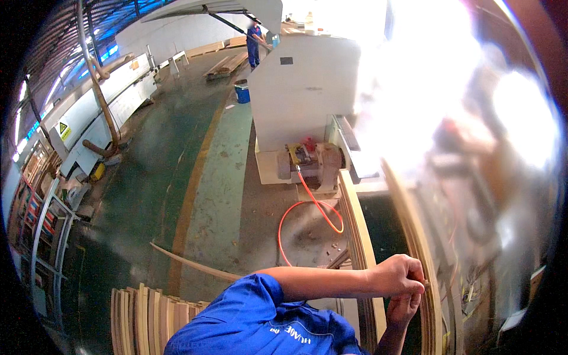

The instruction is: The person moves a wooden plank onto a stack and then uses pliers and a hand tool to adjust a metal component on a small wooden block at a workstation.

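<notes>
Wooden strips point(431, 313) run lengthwise in a narrow row just right of our hands, toward the bright machinery. Our left hand point(400, 275) comes in from the left across a second row of strips point(360, 242), its fingers curled in close. Our right hand point(404, 305) is directly below it, also with bent fingers, and from here the two appear to meet. We cannot tell whether either pinches a small piece between the fingertips, or whether the knuckles touch the wood beside them.

Our blue shirt point(236, 319) fills the lower middle. To its left we have a stack of boards point(139, 319), with a thin curved strip point(195, 261) reaching out above it. Ahead of us stands a pale machine cabinet point(307, 89) with a motor point(325, 165) at its foot, and an orange hose point(286, 225) loops down from there. A blue bucket point(242, 94) sits beyond, near a co-worker point(254, 47) in blue. Glare washes out our right side.
</notes>
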Tool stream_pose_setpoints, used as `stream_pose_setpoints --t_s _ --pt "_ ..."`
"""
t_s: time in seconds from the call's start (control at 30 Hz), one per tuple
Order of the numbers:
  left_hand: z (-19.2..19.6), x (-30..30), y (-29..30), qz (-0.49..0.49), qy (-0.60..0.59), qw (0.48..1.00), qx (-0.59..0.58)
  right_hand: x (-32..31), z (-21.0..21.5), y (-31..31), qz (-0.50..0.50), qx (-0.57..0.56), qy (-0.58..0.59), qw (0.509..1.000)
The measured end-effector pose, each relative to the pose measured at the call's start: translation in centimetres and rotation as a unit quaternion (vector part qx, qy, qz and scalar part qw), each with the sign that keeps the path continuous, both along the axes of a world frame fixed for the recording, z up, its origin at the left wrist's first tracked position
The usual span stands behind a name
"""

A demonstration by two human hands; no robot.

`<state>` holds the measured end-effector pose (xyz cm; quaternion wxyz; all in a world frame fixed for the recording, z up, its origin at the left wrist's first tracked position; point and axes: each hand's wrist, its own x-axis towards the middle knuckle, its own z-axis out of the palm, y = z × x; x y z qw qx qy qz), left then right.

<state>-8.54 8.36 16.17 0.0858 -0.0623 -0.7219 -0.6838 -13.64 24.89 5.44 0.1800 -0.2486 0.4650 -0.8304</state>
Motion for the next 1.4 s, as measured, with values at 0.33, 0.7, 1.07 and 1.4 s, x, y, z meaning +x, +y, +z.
stream_pose_setpoints --t_s 0.33,0.7,1.07,1.4 --pt "-0.8 1.1 -0.1 0.085 0.091 0.974 -0.191 -0.9 -0.8 0.4 0.027 0.01 0.012 1.0" --pt "-0.1 1.2 -0.3 0.117 0.118 0.961 -0.222 -1.0 -1.0 -0.1 0.008 0.01 0.026 1.0" --pt "-8.6 9.3 -6.1 0.019 0.016 0.954 -0.299 -4.1 -1.7 2.5 -0.218 0.177 0.146 0.949" --pt "-28.3 30.9 -18.7 0.081 -0.505 0.832 -0.214 -14.1 4.7 7.7 -0.39 0.074 0.007 0.918"
